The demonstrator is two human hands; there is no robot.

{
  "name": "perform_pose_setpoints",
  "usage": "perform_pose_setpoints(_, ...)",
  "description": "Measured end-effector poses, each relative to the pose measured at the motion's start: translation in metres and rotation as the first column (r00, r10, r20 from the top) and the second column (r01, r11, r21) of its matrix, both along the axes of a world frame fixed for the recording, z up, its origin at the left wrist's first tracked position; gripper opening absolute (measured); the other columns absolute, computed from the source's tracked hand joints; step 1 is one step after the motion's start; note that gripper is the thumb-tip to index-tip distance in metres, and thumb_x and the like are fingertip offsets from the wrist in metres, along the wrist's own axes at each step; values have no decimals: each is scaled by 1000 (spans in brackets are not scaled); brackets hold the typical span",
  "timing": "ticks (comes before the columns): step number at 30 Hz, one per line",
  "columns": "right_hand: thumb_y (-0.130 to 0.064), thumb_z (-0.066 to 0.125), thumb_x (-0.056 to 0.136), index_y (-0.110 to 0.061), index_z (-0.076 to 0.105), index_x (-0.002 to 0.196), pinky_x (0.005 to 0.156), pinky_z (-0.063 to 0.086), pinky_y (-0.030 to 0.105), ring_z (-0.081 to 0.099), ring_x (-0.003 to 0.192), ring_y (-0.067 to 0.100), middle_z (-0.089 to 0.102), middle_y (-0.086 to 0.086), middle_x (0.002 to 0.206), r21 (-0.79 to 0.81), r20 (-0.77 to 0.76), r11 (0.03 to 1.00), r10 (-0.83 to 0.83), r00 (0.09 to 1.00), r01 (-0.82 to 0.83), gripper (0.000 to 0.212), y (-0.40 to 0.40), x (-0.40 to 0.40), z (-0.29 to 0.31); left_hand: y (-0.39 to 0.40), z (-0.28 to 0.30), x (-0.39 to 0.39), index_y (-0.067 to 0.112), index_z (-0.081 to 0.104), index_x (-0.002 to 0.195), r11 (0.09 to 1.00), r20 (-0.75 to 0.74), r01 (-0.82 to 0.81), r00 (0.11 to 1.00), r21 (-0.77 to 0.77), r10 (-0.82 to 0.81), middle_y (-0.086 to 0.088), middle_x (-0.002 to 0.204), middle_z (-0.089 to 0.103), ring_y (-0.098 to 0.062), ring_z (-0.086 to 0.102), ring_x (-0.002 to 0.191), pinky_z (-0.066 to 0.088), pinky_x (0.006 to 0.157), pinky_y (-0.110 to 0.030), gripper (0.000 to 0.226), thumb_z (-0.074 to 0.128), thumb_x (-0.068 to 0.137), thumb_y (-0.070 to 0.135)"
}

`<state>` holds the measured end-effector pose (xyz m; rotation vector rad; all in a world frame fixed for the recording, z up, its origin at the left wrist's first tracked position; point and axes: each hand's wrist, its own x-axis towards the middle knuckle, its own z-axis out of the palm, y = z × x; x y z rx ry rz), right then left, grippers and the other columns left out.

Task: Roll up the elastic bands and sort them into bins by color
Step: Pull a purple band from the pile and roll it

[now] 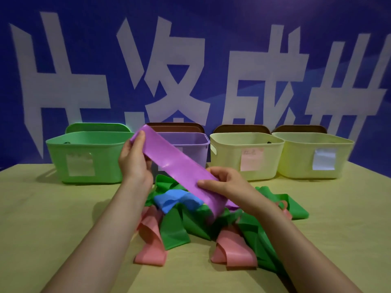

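Observation:
A purple elastic band (175,163) is stretched flat in the air between both hands, above the pile. My left hand (134,159) pinches its upper far end. My right hand (222,182) grips its lower near end, whose tail hangs down. Under them lies a heap of loose bands: green ones (175,231), a blue one (173,200) and pink ones (151,242) (232,250). Along the back stand a green bin (61,149), a purple bin (196,140), and two pale yellow bins (232,142) (300,144).
Each bin carries a paper label on its front. Lids lean behind the bins against a blue banner wall (190,60) with large white characters. The table (42,218) has a yellow-green cloth.

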<state>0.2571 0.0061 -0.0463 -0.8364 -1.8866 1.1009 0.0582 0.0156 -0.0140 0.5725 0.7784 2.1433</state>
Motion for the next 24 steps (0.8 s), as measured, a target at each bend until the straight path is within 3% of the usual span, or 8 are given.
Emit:
perform_pose_setpoints(3,-21,73,84,-17,65,74,51,38,16,52,52,6,61,-5,60,-29,85,999,-35,996,38,13,3,6,1,5,-1,-25,22,58,84,998,122,-64,990,-18,65,4,81,61,-8,59,71,51,63,-21,9,63,91,21)
perform_pose_setpoints(9,-26,70,87,-15,65,77,51,36,14,52,57,8,62,2,69,-80,179,997,30,983,-16,15,3,10,2,15,-13,-47,23,55,81,978,144,-185,970,-94,197,8,79,58,-5,56,66,46,56,-19,13,61,93,22)
perform_pose_setpoints(12,-27,67,89,-18,66,74,53,34,16,48,59,7,57,-3,67,-41,323,997,76,943,-66,18,3,6,-7,17,-20,-44,24,51,79,958,38,-264,962,-110,269,7,79,58,-7,57,68,47,58,-21,18,57,95,25)
perform_pose_setpoints(14,-28,62,92,-18,67,81,58,36,17,46,62,6,54,-7,69,-25,558,990,132,819,-142,16,0,-1,-16,18,-26,-35,26,49,81,955,-110,-275,958,-107,264,4,80,61,-10,61,69,50,62,-24,18,51,98,26)
perform_pose_setpoints(16,-27,58,95,-10,68,90,63,40,20,48,65,9,55,-4,72,-55,679,978,184,711,-201,20,-2,-7,-24,21,-32,-25,27,52,83,968,-254,-235,945,-90,206,-4,87,65,-22,65,80,52,77,-36,16,48,98,31)
perform_pose_setpoints(18,-27,58,95,-6,69,92,61,42,20,51,61,8,59,-4,69,-68,602,983,175,779,-168,24,-3,-8,-23,24,-34,-15,26,55,89,973,-356,-205,921,-106,156,-5,93,62,-24,59,90,46,86,-40,13,47,98,32)
perform_pose_setpoints(20,-26,58,95,-9,70,87,59,42,18,52,57,4,62,-8,64,12,437,997,66,897,-79,22,0,-4,-18,23,-32,-3,23,55,99,981,-409,-162,906,-102,107,0,98,58,-17,52,93,40,84,-31,12,44,100,28)
perform_pose_setpoints(24,-16,54,96,-9,66,86,50,40,19,50,51,4,61,-5,61,142,-41,972,-184,982,188,17,10,2,-9,9,-26,30,25,54,109,996,-466,-64,884,-57,30,4,108,56,-12,49,103,34,88,-25,14,43,101,28)
